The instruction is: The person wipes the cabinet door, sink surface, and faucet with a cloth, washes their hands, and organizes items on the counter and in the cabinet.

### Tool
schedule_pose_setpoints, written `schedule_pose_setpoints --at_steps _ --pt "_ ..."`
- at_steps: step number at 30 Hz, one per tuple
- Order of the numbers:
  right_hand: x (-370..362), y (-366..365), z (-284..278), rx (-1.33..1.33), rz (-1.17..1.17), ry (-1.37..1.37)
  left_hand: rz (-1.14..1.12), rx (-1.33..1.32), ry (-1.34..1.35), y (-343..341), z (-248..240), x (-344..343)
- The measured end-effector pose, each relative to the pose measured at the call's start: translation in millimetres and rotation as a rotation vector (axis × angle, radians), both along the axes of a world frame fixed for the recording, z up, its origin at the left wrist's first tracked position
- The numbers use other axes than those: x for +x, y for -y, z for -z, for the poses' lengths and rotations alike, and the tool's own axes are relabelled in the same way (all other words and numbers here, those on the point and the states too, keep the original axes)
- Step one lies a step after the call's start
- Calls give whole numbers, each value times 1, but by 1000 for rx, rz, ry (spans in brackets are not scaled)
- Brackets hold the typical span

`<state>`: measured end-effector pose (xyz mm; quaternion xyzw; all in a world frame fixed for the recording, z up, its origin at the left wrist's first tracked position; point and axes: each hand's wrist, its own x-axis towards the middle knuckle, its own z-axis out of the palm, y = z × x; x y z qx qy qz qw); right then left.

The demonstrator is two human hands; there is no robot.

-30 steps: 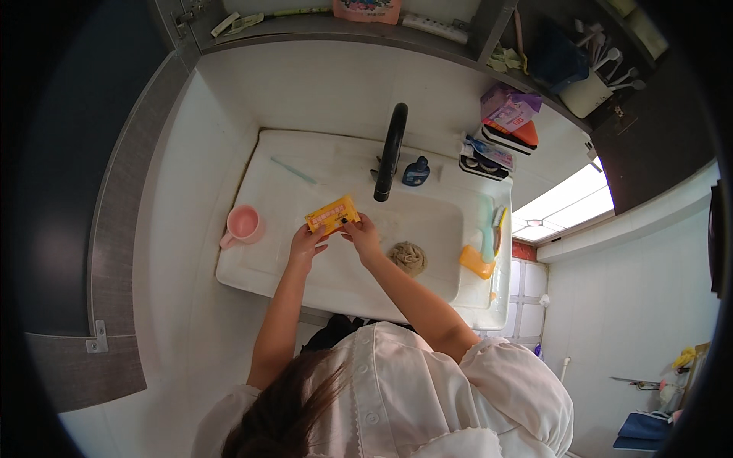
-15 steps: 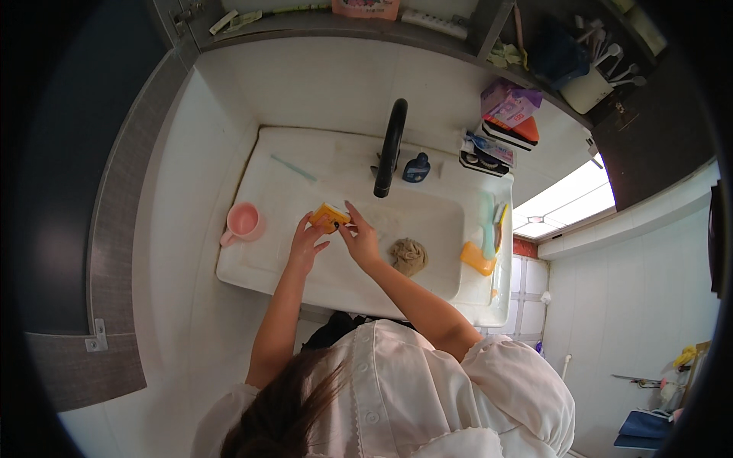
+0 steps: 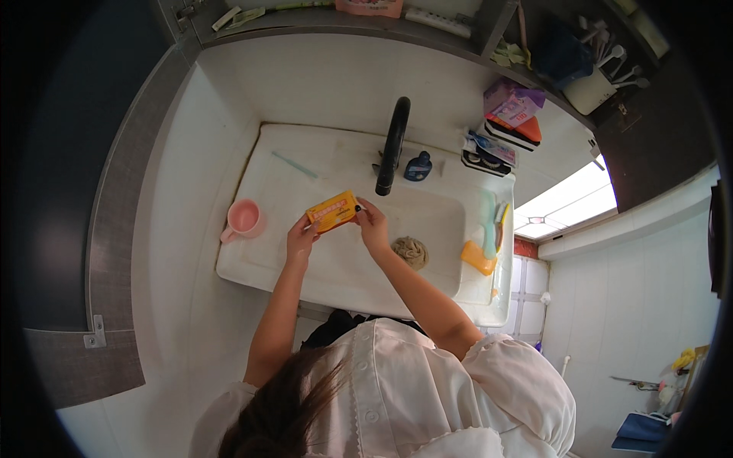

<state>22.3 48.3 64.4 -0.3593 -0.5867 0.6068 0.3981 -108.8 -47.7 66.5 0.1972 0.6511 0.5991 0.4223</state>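
I'm seeing left hand (image 3: 301,241) pinching yellow box (image 3: 332,211) at its 8 o'clock end, right hand (image 3: 372,222) pinching 2 o'clock end; long axis running between, over sink (image 3: 259,267).

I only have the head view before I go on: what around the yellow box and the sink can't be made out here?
- Yellow box: underside hidden, and its ends covered by the left hand and right hand.
- Box print: too small to read.
- Whether the box is open or sealed: cannot tell.
- Sink drain: the beige clump lies there, too small to identify.
- Black faucet: outlet faces away; water flow cannot be seen.
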Motion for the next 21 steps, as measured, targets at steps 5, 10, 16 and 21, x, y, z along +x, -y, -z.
schedule_pose_setpoints --at_steps 5,10,16,21 --pt "-1 -4 2 -298 -39 -119 29 103 101 -4 -9 5" --pt "3 -11 0 -612 -29 -176 29 137 149 -5 -6 4" --pt "2 -16 -10 -636 -89 -167 0 80 248 -8 -7 13" --pt "-8 -13 -23 -55 -19 260 -111 167 272 -6 6 14"
